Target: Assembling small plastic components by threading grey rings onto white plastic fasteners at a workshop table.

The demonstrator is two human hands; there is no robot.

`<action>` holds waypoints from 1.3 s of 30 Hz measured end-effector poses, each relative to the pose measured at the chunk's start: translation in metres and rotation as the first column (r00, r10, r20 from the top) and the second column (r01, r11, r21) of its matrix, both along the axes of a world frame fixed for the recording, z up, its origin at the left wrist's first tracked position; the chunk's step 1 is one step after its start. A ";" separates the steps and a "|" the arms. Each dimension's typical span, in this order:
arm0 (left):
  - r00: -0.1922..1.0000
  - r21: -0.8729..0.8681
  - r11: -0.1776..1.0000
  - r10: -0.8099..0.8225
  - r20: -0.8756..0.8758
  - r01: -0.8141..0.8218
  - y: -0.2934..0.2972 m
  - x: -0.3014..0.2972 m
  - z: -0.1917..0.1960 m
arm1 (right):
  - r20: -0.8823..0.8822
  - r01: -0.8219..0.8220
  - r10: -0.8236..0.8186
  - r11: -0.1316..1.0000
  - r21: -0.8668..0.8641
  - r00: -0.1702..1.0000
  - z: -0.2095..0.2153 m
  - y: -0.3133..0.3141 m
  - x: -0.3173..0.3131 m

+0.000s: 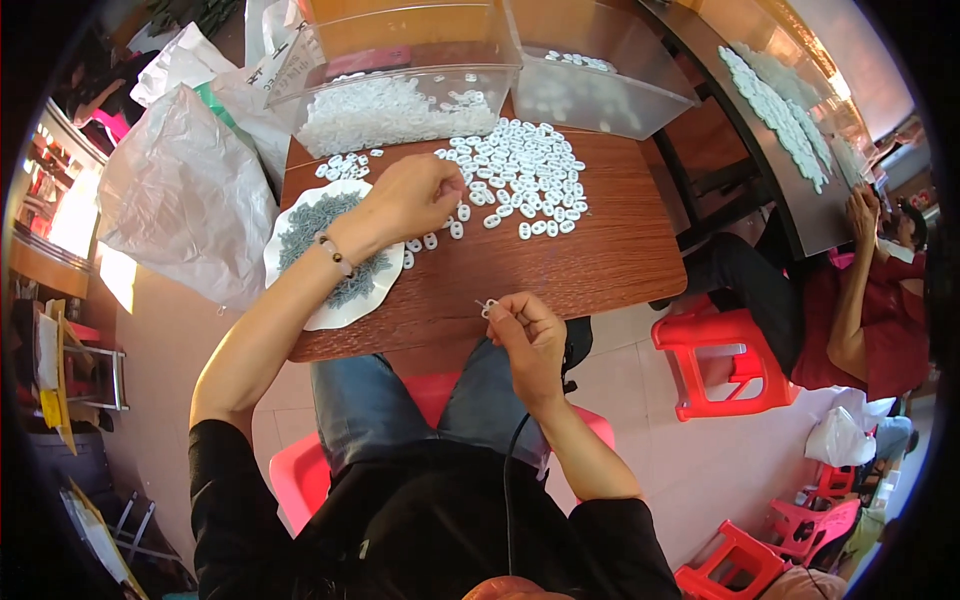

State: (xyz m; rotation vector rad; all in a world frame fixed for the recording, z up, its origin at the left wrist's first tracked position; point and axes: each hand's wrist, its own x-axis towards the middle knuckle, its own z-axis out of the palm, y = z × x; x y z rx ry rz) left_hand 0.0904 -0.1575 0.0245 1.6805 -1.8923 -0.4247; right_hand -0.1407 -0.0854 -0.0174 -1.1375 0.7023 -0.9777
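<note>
Right hand (532, 345) pinched a small white piece (489, 308) to the right of the plate (330, 319)

The white, wavy-edged plate sat on a brown wooden table (610, 245), heaped with thin grey pieces (300, 232). To the plate's right and nearer the person, the right hand's thumb and fingertips were closed on the small white piece; a thin grey bit (480, 302) showed there, too small to make out well. The left forearm crossed over the plate, with the left hand (405, 203) just past its right side. The left fingers were curled inward, but whether they held anything could not be told. Near them, loose white pieces (527, 165) with two holes each lay spread behind the plate and to its right. Farther behind the plate stood a clear bin (400, 69) of white pieces, and a second clear bin (640, 117) stood off to the plate's right. A whitish plastic bag (180, 200) bulged on the plate's left.
</note>
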 end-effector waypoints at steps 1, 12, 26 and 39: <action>0.992 -0.051 0.997 -0.060 0.111 0.066 -0.006 -0.006 -0.001 | -0.004 0.013 -0.013 1.000 -0.003 1.000 0.000 0.000 0.000; 0.958 -0.071 0.987 -0.118 0.261 0.141 -0.043 -0.020 -0.021 | -0.054 0.011 -0.012 1.000 -0.026 0.998 -0.010 -0.006 0.001; 0.985 -0.075 0.997 0.000 0.174 0.013 -0.049 -0.011 -0.038 | -0.039 -0.021 0.020 0.999 -0.027 0.999 -0.005 -0.006 -0.001; 0.974 0.148 0.988 0.065 -0.215 -0.033 -0.053 0.001 -0.030 | -0.047 -0.015 0.014 1.000 -0.016 0.999 0.001 -0.004 0.001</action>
